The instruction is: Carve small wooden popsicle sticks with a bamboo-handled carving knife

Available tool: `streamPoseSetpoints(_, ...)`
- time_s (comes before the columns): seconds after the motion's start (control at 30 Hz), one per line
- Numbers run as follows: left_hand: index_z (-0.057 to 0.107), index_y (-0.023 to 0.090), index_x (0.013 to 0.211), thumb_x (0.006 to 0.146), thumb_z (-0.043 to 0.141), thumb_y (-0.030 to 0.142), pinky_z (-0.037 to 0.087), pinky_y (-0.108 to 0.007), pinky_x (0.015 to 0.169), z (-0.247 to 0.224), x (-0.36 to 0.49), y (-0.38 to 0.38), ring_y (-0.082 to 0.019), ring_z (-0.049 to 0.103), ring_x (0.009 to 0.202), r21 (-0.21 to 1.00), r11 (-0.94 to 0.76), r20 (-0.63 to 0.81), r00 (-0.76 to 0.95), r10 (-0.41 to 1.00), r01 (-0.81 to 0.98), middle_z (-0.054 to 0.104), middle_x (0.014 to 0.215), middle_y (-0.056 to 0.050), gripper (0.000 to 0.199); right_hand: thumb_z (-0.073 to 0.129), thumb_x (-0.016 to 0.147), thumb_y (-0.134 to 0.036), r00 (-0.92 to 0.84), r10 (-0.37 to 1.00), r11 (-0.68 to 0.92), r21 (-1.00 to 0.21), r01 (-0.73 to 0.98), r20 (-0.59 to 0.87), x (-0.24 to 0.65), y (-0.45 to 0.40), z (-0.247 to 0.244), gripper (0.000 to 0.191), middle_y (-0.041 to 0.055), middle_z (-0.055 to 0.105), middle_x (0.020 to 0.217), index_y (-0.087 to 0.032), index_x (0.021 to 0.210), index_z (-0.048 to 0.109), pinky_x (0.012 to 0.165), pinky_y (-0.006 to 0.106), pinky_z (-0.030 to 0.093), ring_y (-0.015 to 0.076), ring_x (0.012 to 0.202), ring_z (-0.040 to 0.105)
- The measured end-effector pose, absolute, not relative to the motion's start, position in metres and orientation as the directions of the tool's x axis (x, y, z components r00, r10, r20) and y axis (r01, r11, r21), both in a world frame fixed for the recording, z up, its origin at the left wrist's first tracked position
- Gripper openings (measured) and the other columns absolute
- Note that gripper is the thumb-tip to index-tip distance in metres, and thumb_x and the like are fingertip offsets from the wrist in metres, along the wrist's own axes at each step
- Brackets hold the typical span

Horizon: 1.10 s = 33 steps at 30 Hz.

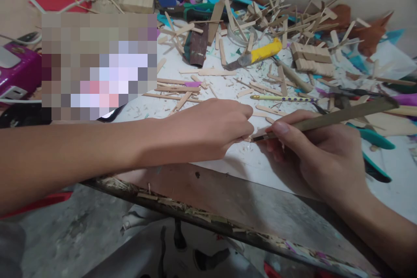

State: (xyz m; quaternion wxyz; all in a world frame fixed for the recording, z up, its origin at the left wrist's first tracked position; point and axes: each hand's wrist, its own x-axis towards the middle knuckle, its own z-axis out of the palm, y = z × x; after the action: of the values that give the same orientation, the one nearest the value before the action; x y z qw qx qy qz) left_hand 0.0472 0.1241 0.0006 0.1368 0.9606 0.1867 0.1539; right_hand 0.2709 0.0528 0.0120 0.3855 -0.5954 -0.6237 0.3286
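Note:
My left hand (pixel 215 128) is closed, its fingers curled down over the white paper (pixel 211 166) and pinching a small piece of wood (pixel 249 139) that is mostly hidden. My right hand (pixel 325 156) grips a craft knife (pixel 345 114) with a long, flat, olive-brown handle. Its thumb lies along the handle, and the dark tip points left and meets the wood at the left fingertips. Small wood shavings (pixel 247 147) lie on the paper just below. Teal-handled pliers or scissors (pixel 374 137) lie partly behind the right hand.
A yellow utility knife (pixel 265 51), a patterned pencil (pixel 283 98) and a bundle of craft sticks (pixel 312 60) lie beyond my hands. Loose craft sticks (pixel 283 21) pile up against the wall. A pixelated area covers the left, above my forearm. The table's front edge (pixel 195 215) holds scraps.

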Motion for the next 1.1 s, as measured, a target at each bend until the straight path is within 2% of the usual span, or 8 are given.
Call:
streamPoseSetpoints(0.17, 0.079, 0.017, 0.093, 0.098, 0.062, 0.009, 0.043, -0.034, 0.072, 0.002, 0.047, 0.122, -0.019, 0.065, 0.087, 0.310, -0.898, 0.255, 0.883, 0.395, 0.312, 0.067, 0.092, -0.004, 0.020, 0.080, 0.091, -0.042, 0.030, 0.995, 0.070, -0.866, 0.496, 0.098, 0.268, 0.054, 0.013, 0.031, 0.0008, 0.064, 0.058, -0.019, 0.072, 0.073, 0.043, 0.022, 0.036, 0.0090, 0.048, 0.053)
streamPoseSetpoints(0.3, 0.080, 0.017, 0.093, 0.101, 0.059, 0.011, 0.044, -0.034, 0.072, 0.003, 0.046, 0.122, -0.018, 0.063, 0.084, 0.341, -0.888, 0.268, 0.873, 0.407, 0.309, 0.069, 0.092, -0.004, 0.023, 0.077, 0.095, -0.044, -0.014, 1.000, 0.017, -0.929, 0.369, 0.013, 0.270, 0.055, 0.010, 0.030, 0.0004, 0.063, 0.061, -0.019, 0.078, 0.071, 0.045, 0.026, 0.041, 0.0118, 0.050, 0.055)
streamPoseSetpoints(0.43, 0.080, 0.017, 0.095, 0.101, 0.057, 0.011, 0.045, -0.034, 0.073, 0.002, 0.045, 0.122, -0.018, 0.063, 0.085, 0.348, -0.889, 0.276, 0.873, 0.401, 0.298, 0.069, 0.094, -0.004, 0.024, 0.076, 0.096, -0.043, -0.012, 1.000, 0.020, -0.948, 0.317, 0.017, 0.272, 0.055, 0.007, 0.029, -0.0010, 0.061, 0.060, -0.020, 0.080, 0.069, 0.047, 0.027, 0.043, 0.0125, 0.051, 0.056)
streamPoseSetpoints(0.7, 0.079, 0.018, 0.094, 0.100, 0.057, 0.010, 0.043, -0.033, 0.072, 0.003, 0.045, 0.122, -0.018, 0.064, 0.086, 0.337, -0.890, 0.261, 0.877, 0.403, 0.308, 0.069, 0.094, -0.005, 0.024, 0.076, 0.096, -0.046, -0.008, 0.996, 0.080, -0.865, 0.495, 0.088, 0.269, 0.053, 0.014, 0.034, -0.0003, 0.065, 0.060, -0.020, 0.074, 0.072, 0.050, 0.023, 0.042, 0.0087, 0.052, 0.057)
streamPoseSetpoints(0.87, 0.079, 0.018, 0.090, 0.097, 0.059, 0.008, 0.041, -0.033, 0.069, 0.004, 0.047, 0.122, -0.019, 0.065, 0.085, 0.318, -0.891, 0.243, 0.881, 0.407, 0.324, 0.069, 0.093, -0.005, 0.023, 0.078, 0.092, -0.044, -0.010, 0.987, 0.136, -0.783, 0.607, 0.163, 0.265, 0.052, 0.019, 0.029, 0.0000, 0.065, 0.059, -0.021, 0.076, 0.073, 0.044, 0.023, 0.039, 0.0096, 0.049, 0.055)
streamPoseSetpoints(0.97, 0.078, 0.017, 0.088, 0.097, 0.059, 0.009, 0.041, -0.032, 0.070, 0.003, 0.047, 0.122, -0.019, 0.064, 0.083, 0.305, -0.899, 0.272, 0.876, 0.398, 0.314, 0.069, 0.091, -0.005, 0.023, 0.079, 0.089, -0.046, -0.036, 0.984, 0.156, -0.754, 0.638, 0.173, 0.264, 0.054, 0.019, 0.031, 0.0016, 0.067, 0.062, -0.022, 0.071, 0.071, 0.042, 0.025, 0.038, 0.0106, 0.048, 0.055)
streamPoseSetpoints(1.1, 0.078, 0.016, 0.086, 0.097, 0.058, 0.008, 0.043, -0.031, 0.071, 0.003, 0.047, 0.121, -0.018, 0.064, 0.082, 0.313, -0.898, 0.283, 0.872, 0.399, 0.309, 0.069, 0.089, -0.006, 0.025, 0.079, 0.090, -0.044, -0.045, 0.987, 0.151, -0.782, 0.605, 0.156, 0.263, 0.055, 0.019, 0.027, -0.0008, 0.062, 0.055, -0.023, 0.075, 0.071, 0.042, 0.025, 0.037, 0.0109, 0.046, 0.052)
